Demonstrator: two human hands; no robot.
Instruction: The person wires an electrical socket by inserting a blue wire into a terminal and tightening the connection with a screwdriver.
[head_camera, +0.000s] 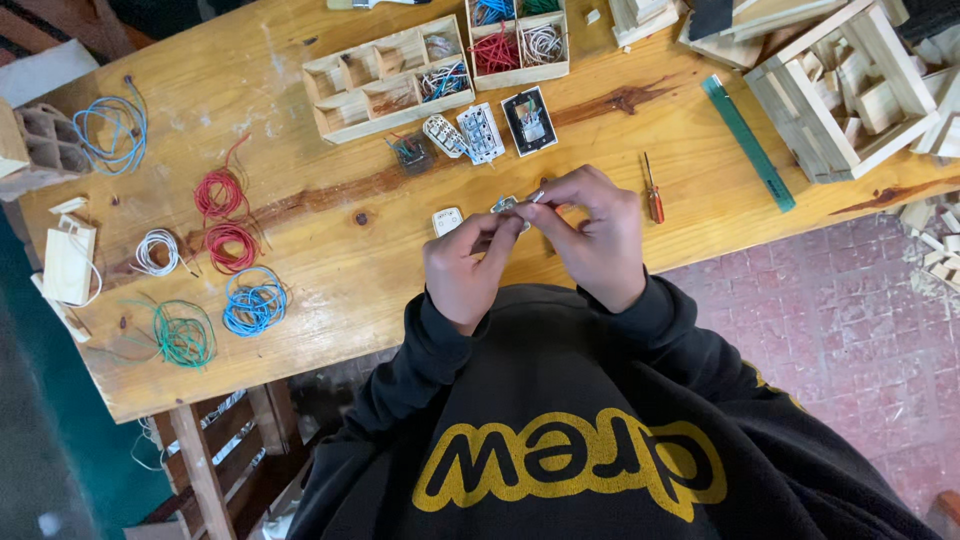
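My left hand (466, 268) and my right hand (594, 232) meet over the near edge of the wooden table (330, 290). Together they pinch a small metal and white electrical part (510, 207) between the fingertips. A small white cover piece (447, 220) lies on the table just left of the hands. A red-handled screwdriver (652, 194) rests to the right of my right hand. Beyond the hands lie several switch or socket modules (479, 133).
Coils of wire lie at the left: blue (254, 303), green (185, 334), red (229, 246), white (156, 252). Wooden compartment trays (385, 78) with wires stand at the back. A green ruler (749, 143) and a wooden crate (838, 90) sit at the right.
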